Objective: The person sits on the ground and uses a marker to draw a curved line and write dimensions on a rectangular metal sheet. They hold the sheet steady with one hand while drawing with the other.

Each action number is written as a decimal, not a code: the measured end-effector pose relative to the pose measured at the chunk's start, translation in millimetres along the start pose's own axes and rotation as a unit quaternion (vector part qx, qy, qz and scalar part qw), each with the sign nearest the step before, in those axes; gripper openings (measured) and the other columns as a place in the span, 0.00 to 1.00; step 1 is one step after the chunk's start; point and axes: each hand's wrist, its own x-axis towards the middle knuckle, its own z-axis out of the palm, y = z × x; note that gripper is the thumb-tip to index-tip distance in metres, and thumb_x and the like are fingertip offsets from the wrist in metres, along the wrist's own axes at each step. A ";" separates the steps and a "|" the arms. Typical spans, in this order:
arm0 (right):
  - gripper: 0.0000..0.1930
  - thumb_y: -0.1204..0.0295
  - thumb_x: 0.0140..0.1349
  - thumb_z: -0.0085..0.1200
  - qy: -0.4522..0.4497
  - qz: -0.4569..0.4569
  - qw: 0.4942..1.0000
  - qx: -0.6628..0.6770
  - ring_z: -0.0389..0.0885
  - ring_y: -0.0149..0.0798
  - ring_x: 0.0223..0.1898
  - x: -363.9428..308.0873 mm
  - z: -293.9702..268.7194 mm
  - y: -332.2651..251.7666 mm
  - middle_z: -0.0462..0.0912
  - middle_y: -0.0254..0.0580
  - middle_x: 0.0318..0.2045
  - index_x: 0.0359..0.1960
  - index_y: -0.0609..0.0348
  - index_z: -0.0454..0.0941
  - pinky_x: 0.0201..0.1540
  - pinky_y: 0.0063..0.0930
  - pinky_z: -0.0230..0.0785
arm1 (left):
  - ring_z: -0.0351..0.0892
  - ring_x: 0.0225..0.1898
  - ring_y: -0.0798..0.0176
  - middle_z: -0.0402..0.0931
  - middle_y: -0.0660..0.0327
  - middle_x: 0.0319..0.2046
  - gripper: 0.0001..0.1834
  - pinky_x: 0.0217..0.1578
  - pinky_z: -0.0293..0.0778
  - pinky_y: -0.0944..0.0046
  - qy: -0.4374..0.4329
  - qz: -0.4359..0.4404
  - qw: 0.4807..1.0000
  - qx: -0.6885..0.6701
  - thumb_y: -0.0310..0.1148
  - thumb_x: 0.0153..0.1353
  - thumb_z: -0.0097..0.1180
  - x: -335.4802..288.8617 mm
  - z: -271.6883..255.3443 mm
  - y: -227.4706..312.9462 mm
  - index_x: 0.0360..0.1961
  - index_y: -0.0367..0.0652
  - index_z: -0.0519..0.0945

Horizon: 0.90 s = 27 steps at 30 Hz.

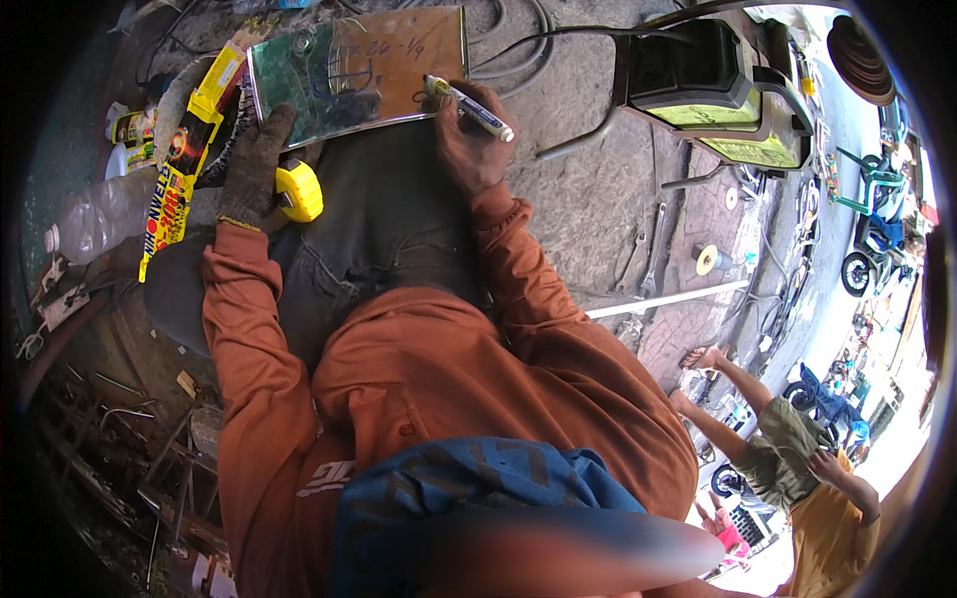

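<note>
A shiny, mirror-like rectangular sheet (419, 50) rests across my lap, with handwriting and a drawn outline on its surface. My gloved left hand (257, 164) holds its near left corner, the thumb on the sheet's edge. Against that hand's right side is a yellow tape measure (299, 191); whether the palm also bears it I cannot tell. My bare right hand (473, 145) is closed around a white and yellow marker (471, 110), whose far end meets the sheet's near right part.
Left lie a yellow-black welding rod packet (184, 164) and a clear plastic bottle (95, 219). A black and yellow-green machine (708, 90) stands at upper right with cables. Wrenches (655, 249), a pale rod (668, 299) and a disc (707, 260) lie right. Another person (797, 458) is at lower right.
</note>
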 end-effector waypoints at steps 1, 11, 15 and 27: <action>0.09 0.75 0.61 0.64 0.002 0.001 1.000 0.011 0.83 0.30 0.31 0.4 0.3 -0.9 0.86 0.40 0.31 0.42 0.64 0.84 0.36 0.24 0.76 | 0.82 0.48 0.48 0.82 0.47 0.47 0.25 0.51 0.74 0.53 -0.004 -0.001 1.000 -0.018 0.49 0.70 0.60 2.8 2.1 1.6 0.55 0.38 0.81; 0.09 0.74 0.63 0.62 -0.029 0.042 0.999 0.015 0.83 0.29 0.33 2.2 -0.6 -5.1 0.86 0.40 0.33 0.43 0.64 0.84 0.38 0.24 0.75 | 0.81 0.48 0.49 0.81 0.48 0.49 0.20 0.51 0.74 0.53 -0.008 0.283 0.916 0.283 0.40 0.71 0.59 0.3 -7.8 -9.2 0.60 0.43 0.80; 0.09 0.73 0.65 0.61 0.013 0.018 0.999 0.042 0.83 0.30 0.36 6.9 -8.6 -6.6 0.87 0.41 0.34 0.43 0.65 0.83 0.41 0.26 0.76 | 0.81 0.47 0.53 0.81 0.51 0.48 0.20 0.50 0.74 0.55 -0.020 0.223 0.951 0.211 0.39 0.70 0.60 -0.9 0.1 0.9 0.60 0.44 0.80; 0.09 0.74 0.58 0.64 -0.016 -0.040 0.997 -0.057 0.87 0.48 0.39 27.6 -7.9 -1.6 0.87 0.48 0.35 0.39 0.62 0.85 0.47 0.35 0.78 | 0.78 0.42 0.67 0.82 0.63 0.45 0.24 0.45 0.73 0.63 0.014 0.035 0.999 -0.007 0.50 0.67 0.65 -17.1 12.8 24.4 0.53 0.42 0.83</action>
